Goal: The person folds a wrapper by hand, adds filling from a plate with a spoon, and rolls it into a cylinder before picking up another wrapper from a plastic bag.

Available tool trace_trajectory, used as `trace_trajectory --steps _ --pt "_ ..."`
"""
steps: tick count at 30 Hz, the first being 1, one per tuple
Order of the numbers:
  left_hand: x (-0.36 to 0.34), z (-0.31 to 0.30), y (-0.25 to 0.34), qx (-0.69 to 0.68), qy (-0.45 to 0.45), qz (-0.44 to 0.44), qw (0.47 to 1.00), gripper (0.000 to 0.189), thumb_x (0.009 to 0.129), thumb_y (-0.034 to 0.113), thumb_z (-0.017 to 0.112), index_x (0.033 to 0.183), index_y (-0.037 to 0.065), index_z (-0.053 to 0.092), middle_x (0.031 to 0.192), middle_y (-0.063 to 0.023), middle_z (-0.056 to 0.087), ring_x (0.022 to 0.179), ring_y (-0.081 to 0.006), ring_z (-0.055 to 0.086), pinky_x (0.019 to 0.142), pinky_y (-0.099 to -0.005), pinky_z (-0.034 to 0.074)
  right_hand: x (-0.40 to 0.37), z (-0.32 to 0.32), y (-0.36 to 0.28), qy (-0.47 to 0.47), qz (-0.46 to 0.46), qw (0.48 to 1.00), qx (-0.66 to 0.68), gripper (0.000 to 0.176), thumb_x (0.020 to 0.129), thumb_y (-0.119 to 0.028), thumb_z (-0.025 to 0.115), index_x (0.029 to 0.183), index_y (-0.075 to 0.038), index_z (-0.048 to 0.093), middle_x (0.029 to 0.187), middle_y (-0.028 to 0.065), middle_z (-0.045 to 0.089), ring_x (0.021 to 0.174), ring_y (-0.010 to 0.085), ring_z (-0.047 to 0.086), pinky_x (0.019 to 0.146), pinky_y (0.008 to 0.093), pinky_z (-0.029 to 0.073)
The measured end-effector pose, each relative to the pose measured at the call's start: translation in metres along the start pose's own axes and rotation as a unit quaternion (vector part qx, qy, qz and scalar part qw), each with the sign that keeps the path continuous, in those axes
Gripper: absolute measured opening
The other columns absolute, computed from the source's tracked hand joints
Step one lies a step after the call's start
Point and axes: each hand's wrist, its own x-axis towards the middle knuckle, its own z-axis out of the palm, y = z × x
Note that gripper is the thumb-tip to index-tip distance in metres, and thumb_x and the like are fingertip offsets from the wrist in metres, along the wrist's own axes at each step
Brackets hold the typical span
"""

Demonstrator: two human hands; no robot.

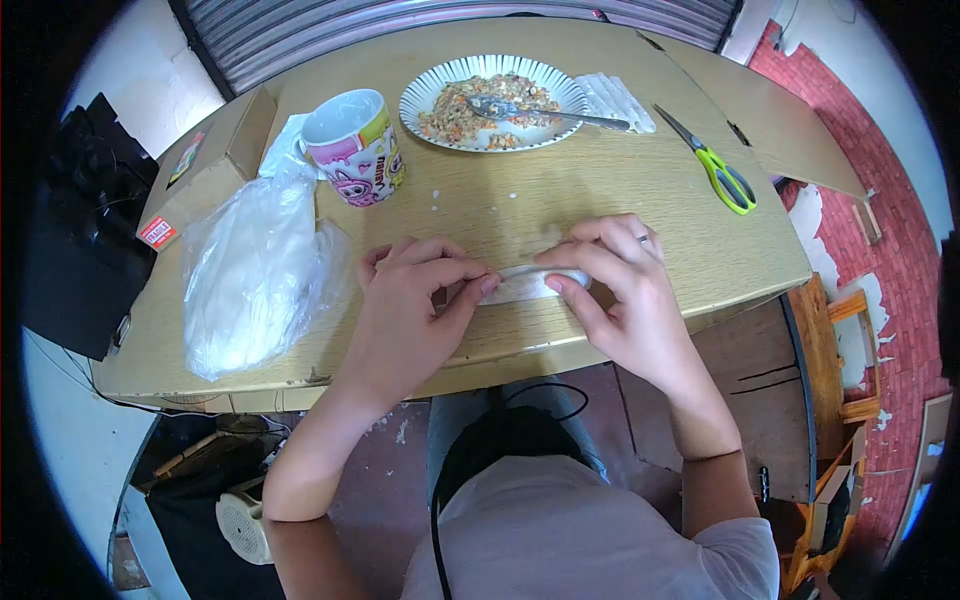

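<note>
A thin white spring roll (520,286) lies along the front of the table between my two hands. My left hand (415,290) pinches its left end between thumb and fingers. At the other end, the thumb and fingers of my right hand (620,275), which wears a ring, are closed on the roll. Beyond them is a fluted paper plate (413,100) with chopped filling (450,112) in it and a metal spoon (590,120) resting across. Several pale rolls (620,105) lie side by side at the plate's right edge.
Left of my hands sits a clear plastic bag (255,280) with white contents. Behind it stand a patterned mug (360,155) and a cardboard box (222,145). Green-handled scissors (718,170) lie at the right. White crumbs dot the wooden table (720,260).
</note>
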Motion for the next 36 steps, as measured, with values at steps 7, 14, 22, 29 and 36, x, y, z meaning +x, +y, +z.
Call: trace_trajectory --steps 7,14,22,29,36 --pt "0.007 -0.005 0.000 0.029 0.018 0.027 0.999 0.013 0.089 0.016 0.079 0.098 0.008 0.075 0.087 -0.0034 0.071 0.079 -0.0177 0.066 0.085 -0.0348 0.048 0.003 -0.006 -0.006 -0.032 -0.075 0.995 -0.061 0.020 0.081 -0.001 0.074 0.097 -0.013 0.079 0.099 0.0009 0.071 0.105 0.0234 0.062 0.113 0.0480 0.034" --pt "0.011 -0.004 -0.003 -0.035 -0.009 -0.028 0.999 0.019 0.087 0.009 0.078 0.105 0.009 0.072 0.091 -0.0038 0.072 0.090 -0.0180 0.070 0.087 -0.0338 0.051 0.008 0.000 0.007 -0.040 -0.102 0.992 -0.057 0.009 0.086 -0.019 0.078 0.093 -0.013 0.077 0.096 0.0005 0.070 0.109 0.0231 0.062 0.117 0.0573 0.031" --pt "0.009 -0.010 -0.002 0.096 -0.020 0.164 0.982 0.028 0.081 0.004 0.069 0.103 0.020 0.079 0.100 -0.0002 0.073 0.103 -0.0221 0.068 0.115 -0.0543 0.029 0.016 -0.002 0.011 -0.074 -0.098 0.992 -0.015 0.007 0.089 -0.014 0.075 0.094 -0.009 0.075 0.097 0.0035 0.068 0.107 0.0257 0.063 0.114 0.0548 0.035" --pt "0.011 -0.015 0.001 0.090 -0.031 0.180 0.979 0.023 0.086 0.006 0.070 0.104 0.017 0.080 0.098 -0.0032 0.075 0.100 -0.0221 0.070 0.119 -0.0529 0.027 0.022 -0.001 0.013 -0.086 -0.068 0.993 0.032 0.010 0.087 -0.008 0.076 0.096 -0.005 0.077 0.098 0.0065 0.065 0.099 0.0276 0.060 0.100 0.0426 0.041" --pt "0.021 -0.012 -0.009 0.063 -0.046 0.121 0.990 0.014 0.089 0.017 0.078 0.102 0.013 0.081 0.097 -0.0049 0.074 0.094 -0.0233 0.069 0.106 -0.0449 0.041 0.036 0.001 0.025 -0.136 -0.024 0.988 0.077 0.009 0.087 -0.006 0.075 0.096 -0.004 0.077 0.093 0.0091 0.068 0.092 0.0285 0.061 0.087 0.0406 0.047"
